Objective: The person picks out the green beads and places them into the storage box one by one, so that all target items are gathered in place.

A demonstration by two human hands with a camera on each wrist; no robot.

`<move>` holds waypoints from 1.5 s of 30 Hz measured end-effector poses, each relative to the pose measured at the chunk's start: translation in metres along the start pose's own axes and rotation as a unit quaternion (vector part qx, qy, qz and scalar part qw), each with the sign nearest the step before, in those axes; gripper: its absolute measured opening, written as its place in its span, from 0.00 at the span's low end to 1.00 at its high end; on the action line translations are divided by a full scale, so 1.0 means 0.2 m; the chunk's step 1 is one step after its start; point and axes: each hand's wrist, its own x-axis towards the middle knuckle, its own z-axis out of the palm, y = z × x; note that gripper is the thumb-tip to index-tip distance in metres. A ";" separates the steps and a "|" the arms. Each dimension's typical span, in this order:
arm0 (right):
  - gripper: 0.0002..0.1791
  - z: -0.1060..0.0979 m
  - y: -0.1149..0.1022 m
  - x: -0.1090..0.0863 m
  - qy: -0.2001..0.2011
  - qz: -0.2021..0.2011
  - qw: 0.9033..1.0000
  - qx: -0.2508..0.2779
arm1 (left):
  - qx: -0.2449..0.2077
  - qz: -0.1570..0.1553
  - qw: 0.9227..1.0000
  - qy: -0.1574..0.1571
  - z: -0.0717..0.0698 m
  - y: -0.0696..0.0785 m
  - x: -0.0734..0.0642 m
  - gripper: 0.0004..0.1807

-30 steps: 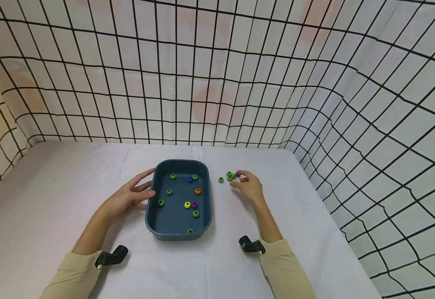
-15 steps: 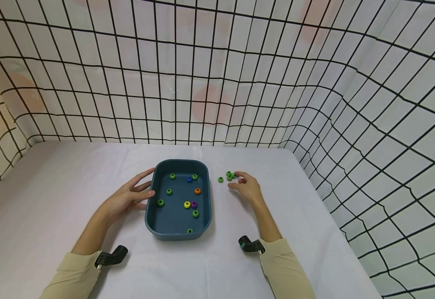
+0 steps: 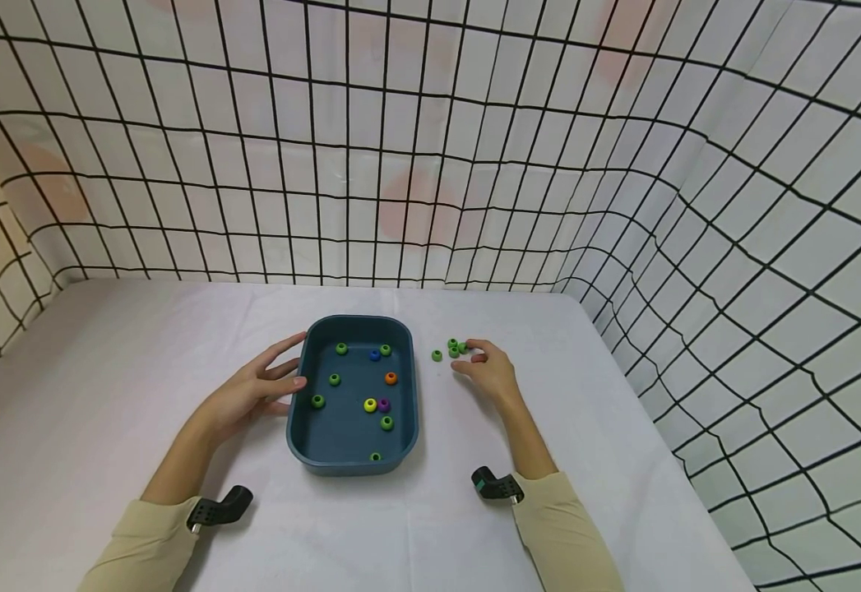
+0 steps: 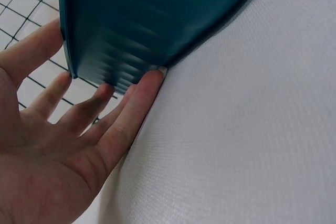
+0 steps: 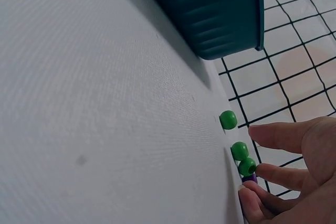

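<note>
A blue-teal tray [image 3: 344,440] stands on the white cloth with several small beads in it. My left hand [image 3: 248,390] lies against its left side, the thumb at the rim. In the left wrist view, spread fingers [image 4: 134,111] reach along the tray's outer wall, one at its foot. To the right of the tray, my right hand [image 3: 495,374] is beside a few green beads [image 3: 454,352], thumb and index finger apart. In the right wrist view the index fingertip is right at a green bead [image 5: 247,167]. A purple bead [image 5: 251,178] shows partly behind the fingers.
Inside the tray are green beads [image 3: 341,349], a blue bead [image 3: 374,355], an orange bead [image 3: 391,378], a yellow bead [image 3: 370,405] and a purple one. Black netting [image 3: 430,156] over pale sheeting rises behind the table and along its sides.
Over the last second my right hand has shifted slightly left, and its fingers now cover the purple bead in the head view. The left hand and the tray stay in place.
</note>
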 end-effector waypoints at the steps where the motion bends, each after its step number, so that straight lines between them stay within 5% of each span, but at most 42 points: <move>1: 0.32 0.00 0.00 0.00 0.001 -0.001 1.000 -0.001 | 0.000 0.000 1.000 0.001 0.00 0.00 0.00 0.45; 11: 0.31 0.01 0.01 0.01 -0.001 0.018 1.000 -0.007 | 0.009 -0.015 1.000 0.003 0.00 0.00 -0.01 0.45; 27: 0.36 0.01 0.00 0.01 -0.034 -0.011 0.999 -0.022 | 0.014 -0.022 1.000 0.006 -0.01 -0.01 -0.01 0.46; 45: 0.19 0.02 0.00 -0.01 -0.024 -0.021 0.999 -0.028 | 0.011 -0.022 1.000 0.009 0.00 -0.01 0.00 0.45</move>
